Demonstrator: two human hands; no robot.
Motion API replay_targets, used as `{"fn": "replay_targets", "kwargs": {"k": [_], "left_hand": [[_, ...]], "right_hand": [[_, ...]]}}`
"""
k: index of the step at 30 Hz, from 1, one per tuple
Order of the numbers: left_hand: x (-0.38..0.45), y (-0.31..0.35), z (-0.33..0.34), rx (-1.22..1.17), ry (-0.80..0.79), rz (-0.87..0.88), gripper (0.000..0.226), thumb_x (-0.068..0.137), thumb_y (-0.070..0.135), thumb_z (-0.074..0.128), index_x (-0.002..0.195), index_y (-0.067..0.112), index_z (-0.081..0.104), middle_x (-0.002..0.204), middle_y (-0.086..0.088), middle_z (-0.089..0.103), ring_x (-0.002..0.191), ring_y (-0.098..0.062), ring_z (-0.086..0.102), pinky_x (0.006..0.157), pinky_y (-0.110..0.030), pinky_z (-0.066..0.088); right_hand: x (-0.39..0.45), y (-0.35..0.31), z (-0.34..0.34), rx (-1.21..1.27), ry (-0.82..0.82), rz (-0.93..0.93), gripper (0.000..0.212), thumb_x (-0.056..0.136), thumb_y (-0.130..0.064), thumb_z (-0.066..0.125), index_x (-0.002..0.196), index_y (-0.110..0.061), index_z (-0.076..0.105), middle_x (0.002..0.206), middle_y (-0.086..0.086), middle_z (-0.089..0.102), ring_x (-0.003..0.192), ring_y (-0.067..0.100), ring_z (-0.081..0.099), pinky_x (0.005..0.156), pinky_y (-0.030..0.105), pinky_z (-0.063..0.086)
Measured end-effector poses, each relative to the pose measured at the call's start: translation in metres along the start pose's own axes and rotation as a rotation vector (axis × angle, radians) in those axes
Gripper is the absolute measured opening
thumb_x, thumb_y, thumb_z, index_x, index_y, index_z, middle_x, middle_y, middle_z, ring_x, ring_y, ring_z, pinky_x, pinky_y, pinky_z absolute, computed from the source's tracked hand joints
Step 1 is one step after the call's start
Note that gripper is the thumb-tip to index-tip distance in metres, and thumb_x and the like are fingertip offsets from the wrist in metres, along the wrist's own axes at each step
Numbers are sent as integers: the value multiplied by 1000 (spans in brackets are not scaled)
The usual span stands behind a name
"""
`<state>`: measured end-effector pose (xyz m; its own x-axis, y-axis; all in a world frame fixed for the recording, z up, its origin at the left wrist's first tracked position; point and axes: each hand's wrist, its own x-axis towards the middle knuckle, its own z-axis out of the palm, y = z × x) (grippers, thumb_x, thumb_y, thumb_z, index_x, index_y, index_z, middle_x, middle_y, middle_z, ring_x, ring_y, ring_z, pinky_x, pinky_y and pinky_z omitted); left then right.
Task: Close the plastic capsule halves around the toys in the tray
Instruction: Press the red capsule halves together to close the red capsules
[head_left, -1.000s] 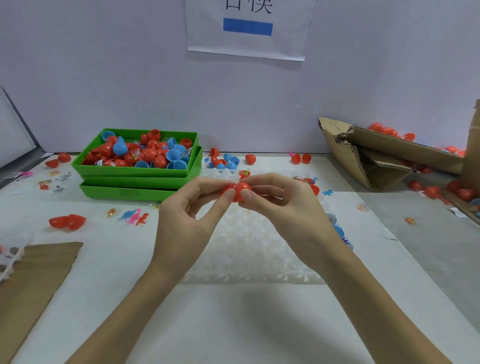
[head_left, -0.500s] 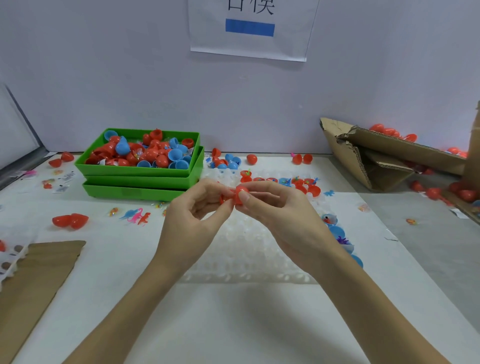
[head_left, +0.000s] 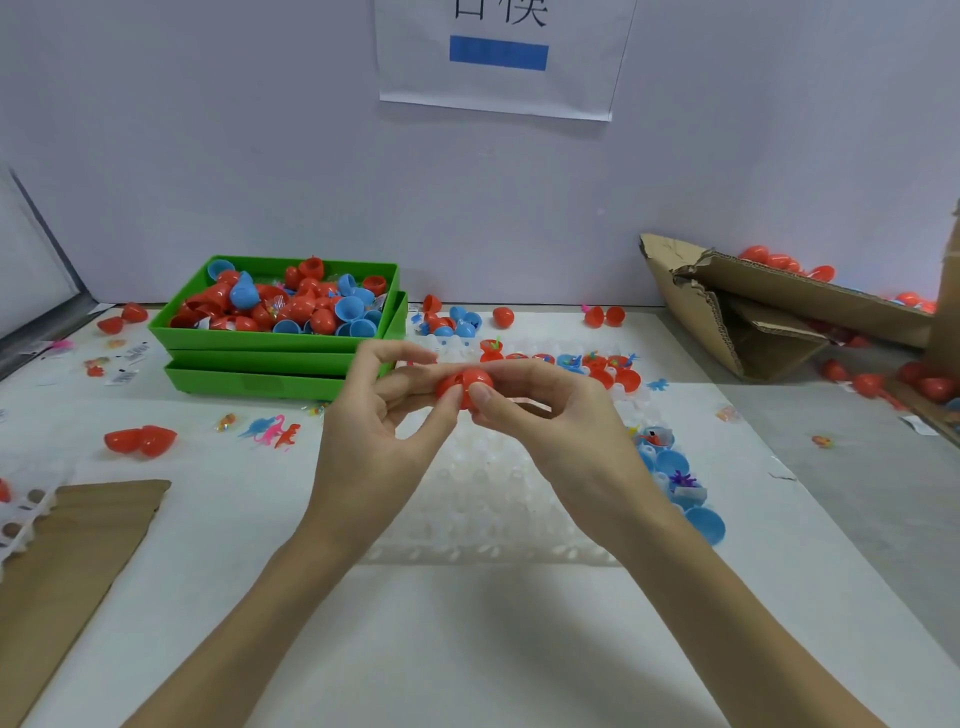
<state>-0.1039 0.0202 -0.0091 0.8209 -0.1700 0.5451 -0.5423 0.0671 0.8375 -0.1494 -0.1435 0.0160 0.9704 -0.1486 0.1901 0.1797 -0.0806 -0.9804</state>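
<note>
Hands, left and right, pinch red capsule above clear tray.

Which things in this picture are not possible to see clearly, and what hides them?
- Red capsule, head view: fingers of the left hand and right hand cover it, so any toy inside and its seam are hidden.
- Clear tray: partly behind the hands.
- Wall paper sign: cut by the top edge.
- Tiny toys: too small.

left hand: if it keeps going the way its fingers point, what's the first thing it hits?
The left hand points right, at the red capsule it already pinches; right behind that are the right hand's fingers. Nothing else lies between, though depth is hard to judge.
</note>
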Motion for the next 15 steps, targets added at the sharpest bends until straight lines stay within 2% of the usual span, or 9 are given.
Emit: {"fn": "replay_targets", "kwargs": {"k": [3,8,13,15], "left_hand": [[0,0,-1,46,-31,40,18,95,13,72,113,13,72,105,6,78,104,-17,75,89,-20,58],[0,-2,-2,41,-83,62,36,89,8,77,124,12,72,118,4,76,114,-19,72,98,-24,56],[1,-2,-8,158,-32,136,40,82,16,83,121,17,76,115,9,78,112,-17,72,96,-21,56],[2,-3,-10,181,-33,144,40,80,17,85,120,18,77,114,8,78,112,-18,72,96,-22,56]], "right_hand": [[0,1,2,-1,11,-28,19,92,-22,75,110,-17,78,98,-4,79,95,14,75,89,26,59],[1,0,-2,27,9,-41,23,92,-21,75,113,-15,77,99,-4,79,96,11,75,88,21,58],[0,-4,-6,30,-76,-18,22,97,-17,70,117,-11,76,104,2,79,101,17,75,97,32,58],[1,-5,-8,1,-80,-23,23,97,-17,70,118,-11,76,103,2,79,99,16,75,95,30,58]]}}
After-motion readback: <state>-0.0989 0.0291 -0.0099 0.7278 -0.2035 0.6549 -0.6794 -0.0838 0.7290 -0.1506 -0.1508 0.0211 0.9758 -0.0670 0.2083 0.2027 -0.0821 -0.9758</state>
